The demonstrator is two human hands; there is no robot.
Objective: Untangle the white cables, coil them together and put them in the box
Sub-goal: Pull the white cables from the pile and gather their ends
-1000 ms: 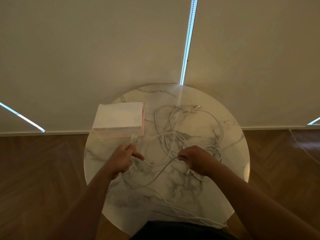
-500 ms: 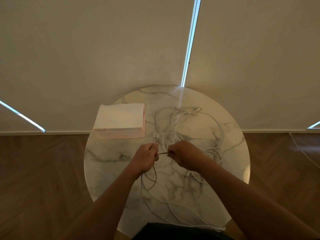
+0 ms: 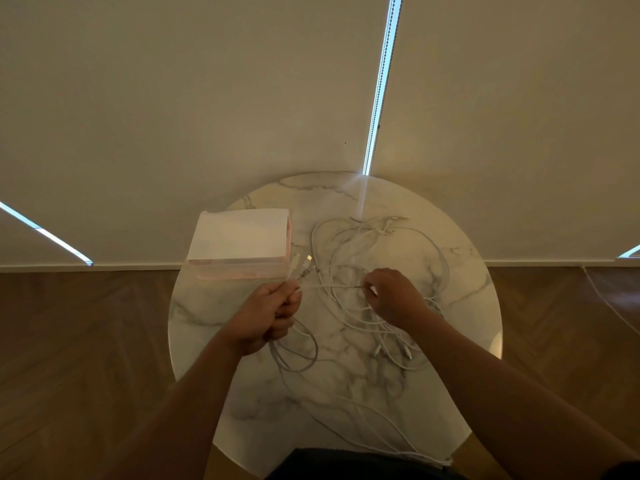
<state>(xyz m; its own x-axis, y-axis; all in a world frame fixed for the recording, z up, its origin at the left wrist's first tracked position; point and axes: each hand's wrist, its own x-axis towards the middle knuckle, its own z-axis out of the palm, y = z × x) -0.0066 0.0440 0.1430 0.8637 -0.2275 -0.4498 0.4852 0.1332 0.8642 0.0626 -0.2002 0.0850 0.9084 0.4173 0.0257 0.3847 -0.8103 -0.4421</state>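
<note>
A tangle of white cables (image 3: pixel 363 258) lies spread over the round marble table (image 3: pixel 450 271), with loops trailing to the near edge. My left hand (image 3: pixel 266 313) is closed around a bundle of cable ends whose plugs (image 3: pixel 304 265) stick up just in front of the box. My right hand (image 3: pixel 391 296) pinches one cable strand stretched taut between both hands. The pale pink box (image 3: pixel 242 247) stands at the table's far left, close to my left hand.
Blinds hang right behind the table, a bright slit (image 3: pixel 377 98) between them. Wooden floor (image 3: pixel 86 341) surrounds the table. A thin cable (image 3: pixel 609 306) runs over the floor at the right. Dark clothing (image 3: pixel 346 465) shows at the bottom edge.
My hands, close together half a second ago, have drawn apart. The left hand moved left toward the box with the plugs, and the right moved right along a strand.
</note>
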